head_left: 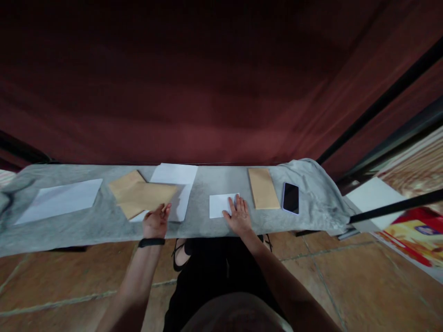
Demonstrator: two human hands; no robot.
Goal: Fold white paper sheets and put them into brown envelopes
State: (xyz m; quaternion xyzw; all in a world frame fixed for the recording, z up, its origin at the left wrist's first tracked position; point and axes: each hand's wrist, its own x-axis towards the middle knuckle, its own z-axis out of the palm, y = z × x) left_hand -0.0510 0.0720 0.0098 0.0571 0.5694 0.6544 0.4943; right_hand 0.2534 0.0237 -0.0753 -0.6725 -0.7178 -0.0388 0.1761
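Observation:
My left hand [157,222], with a dark band at the wrist, pinches the lower edge of a brown envelope [147,193]. That envelope lies over other brown paper, likely another envelope [125,182], and partly over white sheets [176,173]. Flat on a small white piece of paper [218,206], apparently folded, rests my right hand [239,219] with its fingers spread. The hand covers the paper's right end. Just to the right of it lies another brown envelope [263,188].
A grey cloth [204,230] covers the long narrow table. At its left lies a white sheet [62,200]; a phone [290,199] with a dark screen is at the right. A dark red panel [214,138] rises behind. Black bars [380,115] and a printed box [415,235] stand right.

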